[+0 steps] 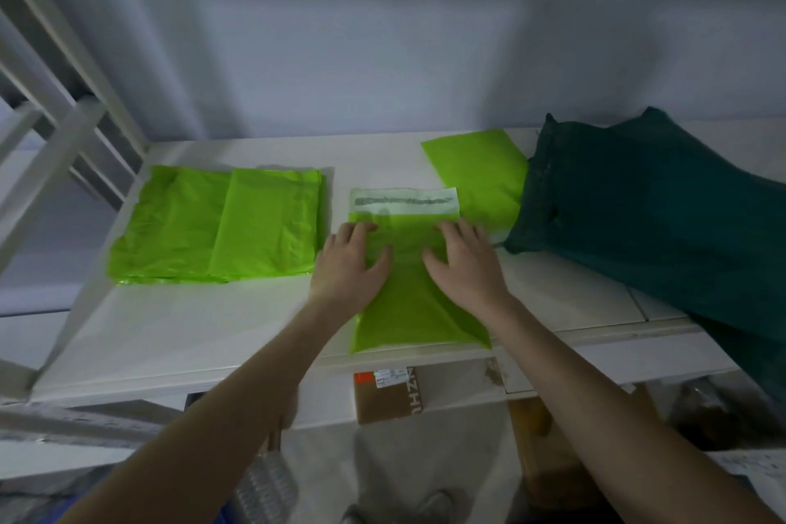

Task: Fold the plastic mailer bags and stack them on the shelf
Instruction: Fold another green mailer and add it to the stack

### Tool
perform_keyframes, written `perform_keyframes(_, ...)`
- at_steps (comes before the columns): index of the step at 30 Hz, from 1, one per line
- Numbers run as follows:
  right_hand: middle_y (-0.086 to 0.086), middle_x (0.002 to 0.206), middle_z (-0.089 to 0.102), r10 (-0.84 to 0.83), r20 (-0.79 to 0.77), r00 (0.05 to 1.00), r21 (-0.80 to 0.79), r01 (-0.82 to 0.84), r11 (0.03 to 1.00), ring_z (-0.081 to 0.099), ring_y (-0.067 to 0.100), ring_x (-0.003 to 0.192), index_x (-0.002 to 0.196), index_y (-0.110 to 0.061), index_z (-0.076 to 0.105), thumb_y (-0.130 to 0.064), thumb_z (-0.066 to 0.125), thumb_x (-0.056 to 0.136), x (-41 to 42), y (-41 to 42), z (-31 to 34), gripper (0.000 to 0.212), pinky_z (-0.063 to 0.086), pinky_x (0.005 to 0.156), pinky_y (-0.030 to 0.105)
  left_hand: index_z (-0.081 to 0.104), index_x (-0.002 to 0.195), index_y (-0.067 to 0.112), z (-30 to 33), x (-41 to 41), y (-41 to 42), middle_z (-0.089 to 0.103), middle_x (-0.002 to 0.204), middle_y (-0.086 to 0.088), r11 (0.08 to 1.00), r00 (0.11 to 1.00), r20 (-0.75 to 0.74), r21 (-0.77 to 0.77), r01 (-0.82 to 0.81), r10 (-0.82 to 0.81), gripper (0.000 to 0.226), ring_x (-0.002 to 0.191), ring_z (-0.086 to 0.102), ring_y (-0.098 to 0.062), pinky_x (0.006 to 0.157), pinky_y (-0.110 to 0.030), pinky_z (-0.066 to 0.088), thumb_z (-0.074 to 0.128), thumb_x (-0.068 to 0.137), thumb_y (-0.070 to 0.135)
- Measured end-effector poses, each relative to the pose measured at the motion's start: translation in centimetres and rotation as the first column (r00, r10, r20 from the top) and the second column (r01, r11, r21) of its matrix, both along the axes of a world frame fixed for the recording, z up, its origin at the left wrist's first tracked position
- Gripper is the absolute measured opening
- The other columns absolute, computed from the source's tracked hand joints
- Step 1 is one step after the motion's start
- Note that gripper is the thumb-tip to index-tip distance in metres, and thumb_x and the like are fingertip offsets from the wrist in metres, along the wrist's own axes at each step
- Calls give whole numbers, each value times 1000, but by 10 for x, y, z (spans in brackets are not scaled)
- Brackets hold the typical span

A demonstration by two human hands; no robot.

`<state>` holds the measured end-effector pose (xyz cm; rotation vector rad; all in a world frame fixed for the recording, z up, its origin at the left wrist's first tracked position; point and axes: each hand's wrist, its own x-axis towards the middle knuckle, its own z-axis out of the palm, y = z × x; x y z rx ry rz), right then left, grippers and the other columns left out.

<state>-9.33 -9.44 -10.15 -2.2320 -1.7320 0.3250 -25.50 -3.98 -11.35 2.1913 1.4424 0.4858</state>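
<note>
Now both hands, left [351,257] and right [463,260], press flat with fingers spread on a bright green plastic mailer bag [414,311] lying on the white shelf [212,332], beside a stack of folded green bags [221,225].

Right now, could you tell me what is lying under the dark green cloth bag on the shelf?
A flat green mailer slips partly under the dark green cloth bag; its right edge is covered. Beneath both is the white shelf. Anything else under the bag is hidden.
</note>
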Motion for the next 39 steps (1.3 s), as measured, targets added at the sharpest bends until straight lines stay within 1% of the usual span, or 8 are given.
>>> perform_keyframes(4, 9, 138, 42, 151, 81, 985, 164, -162, 973, 35, 25, 129, 134, -7, 44, -16, 48, 91, 5, 34, -2, 44, 32, 108, 36, 50, 128, 4, -2, 14, 36, 49, 132, -15, 971, 991, -22, 195, 137, -135, 39, 121, 46, -35, 103, -40, 34, 39, 95, 21)
perform_keyframes(10, 2, 157, 17, 301, 156, 941, -99, -288, 952, 15, 17, 144, 148, -12, 19, -27, 34, 99, 6, 68, -28, 53, 12, 118, 32, 16, 149, 11, -26, 28, 63, 14, 157, -5, 933, 892, -369, 138, 332, -262, 53, 144, 15, -21, 117, -31, 11, 29, 101, 28)
perform_keyframes(21, 9, 158, -6, 38, 49, 998, -86, -33, 996, -9, 20, 146, 151, -15, 4, -51, 38, 94, 11, 59, -40, 75, 2, 117, 33, -1, 149, 6, -31, 27, 61, -9, 157, -11, 976, 886, -424, 24, 219, -188, 71, 146, -6, -20, 117, -32, 2, 26, 98, 47)
perform_keyframes(27, 9, 158, 4, -55, -197, 979, 30, 62, 998, 0, 21, 146, 148, -15, 16, -43, 62, 84, 11, 64, -37, 83, 8, 117, 33, -7, 149, 11, -29, 26, 59, -13, 157, -11, 988, 912, -388, 16, 154, -136, 80, 145, -10, -21, 116, -36, -7, 29, 94, 56)
perform_keyframes(31, 7, 157, 6, -97, -434, 896, 65, 139, 988, 7, 19, 145, 144, -19, 26, -13, 70, 78, 19, 62, -26, 80, 16, 108, 18, -10, 149, 15, -25, 25, 59, -18, 155, -16, 983, 916, -377, 55, 173, -140, 83, 145, -10, -28, 117, -38, -5, 35, 92, 55)
perform_keyframes(34, 5, 152, 17, -57, -526, 849, 160, 164, 973, 22, 16, 140, 135, -15, 43, 14, 55, 73, 26, 54, -16, 70, 24, 82, -8, 10, 149, 10, -15, 23, 54, 0, 157, -17, 962, 955, -260, 191, 195, -142, 72, 145, 4, -29, 117, -39, 6, 43, 93, 43)
perform_keyframes(37, 13, 133, 43, -55, -574, 817, 297, 270, 916, 52, 20, 114, 119, -5, 56, 20, 47, 72, 30, 47, -7, 54, 42, 72, 11, 40, 134, 4, -1, 18, 49, 37, 140, -18, 959, 998, 1, 276, 64, -67, 56, 128, 40, -35, 105, -40, 34, 51, 89, 37)
perform_keyframes(39, 17, 116, 56, -133, -539, 832, 296, 335, 894, 55, 17, 93, 114, -3, 57, 14, 48, 76, 31, 40, 1, 44, 40, 66, 20, 46, 127, 3, 8, 12, 45, 46, 127, -18, 969, 998, 64, 245, -16, 0, 48, 116, 48, -35, 96, -40, 39, 55, 89, 32)
